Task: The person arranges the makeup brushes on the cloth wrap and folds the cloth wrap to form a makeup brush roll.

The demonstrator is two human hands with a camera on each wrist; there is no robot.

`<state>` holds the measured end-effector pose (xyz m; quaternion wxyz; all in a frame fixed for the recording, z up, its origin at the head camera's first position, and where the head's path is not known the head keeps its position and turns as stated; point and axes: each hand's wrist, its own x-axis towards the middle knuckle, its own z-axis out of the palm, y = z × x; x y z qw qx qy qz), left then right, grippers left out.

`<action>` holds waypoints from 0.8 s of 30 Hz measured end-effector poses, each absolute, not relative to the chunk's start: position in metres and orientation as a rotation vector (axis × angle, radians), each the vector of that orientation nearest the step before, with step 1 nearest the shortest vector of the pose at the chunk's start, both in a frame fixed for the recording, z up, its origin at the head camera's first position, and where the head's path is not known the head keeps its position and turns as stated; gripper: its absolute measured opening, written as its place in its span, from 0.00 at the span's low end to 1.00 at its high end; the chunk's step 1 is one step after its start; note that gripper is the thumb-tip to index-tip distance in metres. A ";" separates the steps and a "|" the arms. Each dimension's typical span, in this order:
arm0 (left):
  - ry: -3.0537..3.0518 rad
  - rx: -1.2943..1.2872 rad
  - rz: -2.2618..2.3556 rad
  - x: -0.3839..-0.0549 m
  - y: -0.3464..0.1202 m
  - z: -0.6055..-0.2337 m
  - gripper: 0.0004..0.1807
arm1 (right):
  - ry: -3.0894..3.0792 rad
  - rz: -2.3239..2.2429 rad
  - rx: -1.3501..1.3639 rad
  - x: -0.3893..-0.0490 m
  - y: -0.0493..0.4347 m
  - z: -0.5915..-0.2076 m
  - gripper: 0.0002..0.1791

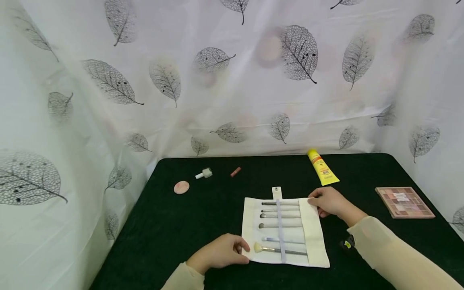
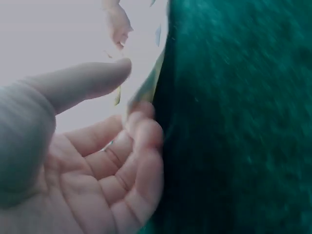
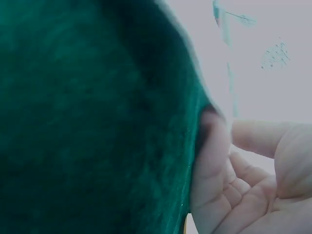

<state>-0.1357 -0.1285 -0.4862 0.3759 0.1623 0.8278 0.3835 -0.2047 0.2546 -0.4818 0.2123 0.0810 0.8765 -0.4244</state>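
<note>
An unfolded cream brush roll lies on the dark green cloth, with several makeup brushes in a row under a pale strap. A tab with a snap stands out from its far edge. My left hand holds the roll's near left corner, thumb and fingers on either side of the edge in the left wrist view. At the far right corner, my right hand pinches the roll's edge between thumb and index finger. In the right wrist view the right hand has its fingers under that edge, partly washed out by glare.
Behind the roll lie a yellow tube, a small reddish stick, a nail polish bottle and a round pink item. An eyeshadow palette lies to the right. A leaf-printed curtain surrounds the green-covered table.
</note>
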 end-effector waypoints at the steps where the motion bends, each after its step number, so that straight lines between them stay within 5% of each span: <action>1: 2.138 0.448 0.943 -0.135 -0.128 -0.487 0.06 | 2.443 -1.144 0.208 -0.203 0.255 -0.482 0.17; 8: 2.366 0.593 0.682 -0.132 -0.121 -0.476 0.05 | 2.764 -0.702 -0.045 -0.167 0.246 -0.467 0.21; 15: 2.478 1.005 0.470 -0.128 -0.103 -0.470 0.20 | 2.800 -0.513 -0.626 -0.115 0.224 -0.461 0.13; 24: 2.469 1.357 0.146 -0.131 -0.087 -0.474 0.29 | 2.758 -0.414 -0.987 -0.084 0.220 -0.475 0.21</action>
